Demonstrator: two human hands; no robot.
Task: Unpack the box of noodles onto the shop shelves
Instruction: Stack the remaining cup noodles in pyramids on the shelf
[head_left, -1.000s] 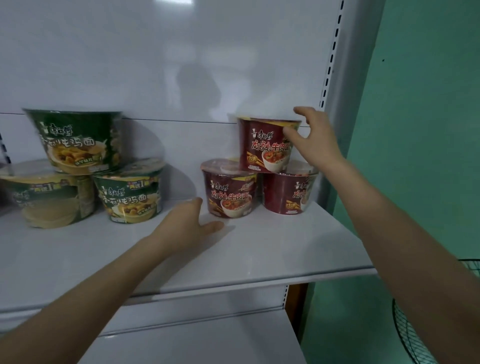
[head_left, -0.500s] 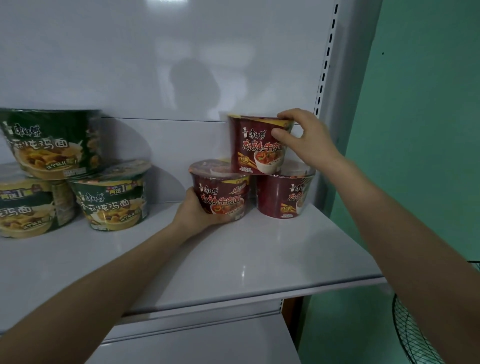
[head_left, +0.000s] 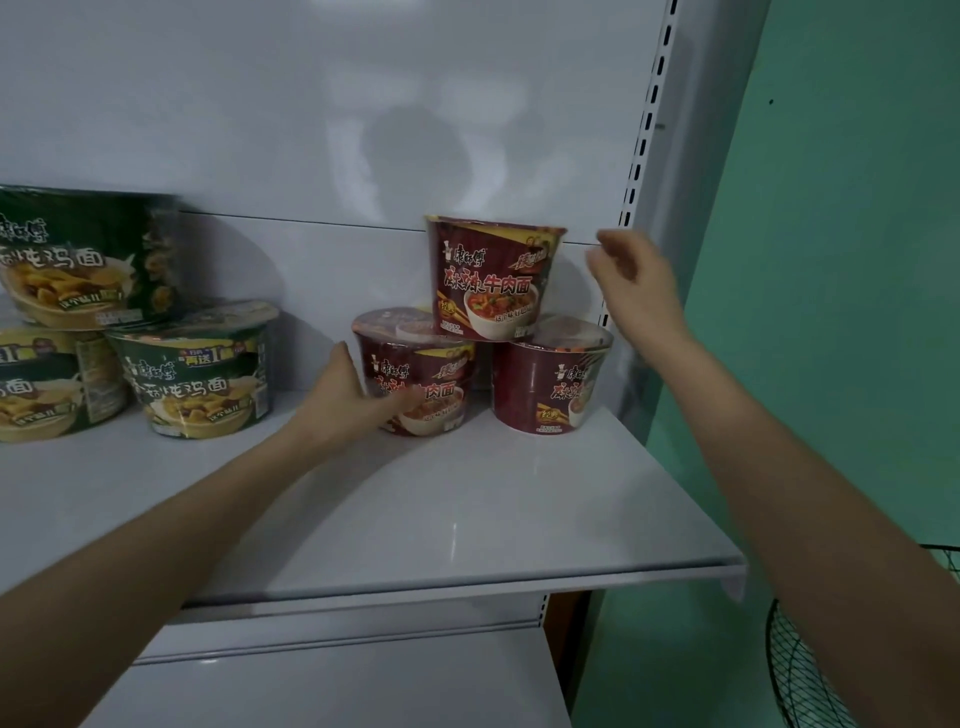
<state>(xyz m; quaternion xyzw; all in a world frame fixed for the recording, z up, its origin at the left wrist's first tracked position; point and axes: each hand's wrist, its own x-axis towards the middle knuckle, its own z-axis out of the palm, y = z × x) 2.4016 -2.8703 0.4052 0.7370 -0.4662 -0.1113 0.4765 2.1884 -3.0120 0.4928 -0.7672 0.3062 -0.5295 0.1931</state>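
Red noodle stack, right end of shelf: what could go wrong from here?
1. The top red bowl bridges the lower left red bowl and lower right red bowl; the left hand touches the left one, so a nudge could tip the top.
2. The right hand hovers beside it, holding nothing, so nothing would steady it.

Between hands, on shelf (head_left: 467, 519): top bowl (head_left: 493, 280) sits on lower-left bowl (head_left: 415, 374) and lower-right bowl (head_left: 550, 384). Left hand (head_left: 358, 400) touches lower-left bowl's near left side. Right hand (head_left: 631, 280) just right of top bowl, apart from it. Second bowl pile (head_left: 197, 369) well left of left hand. Wire basket (head_left: 800, 675) below right forearm.
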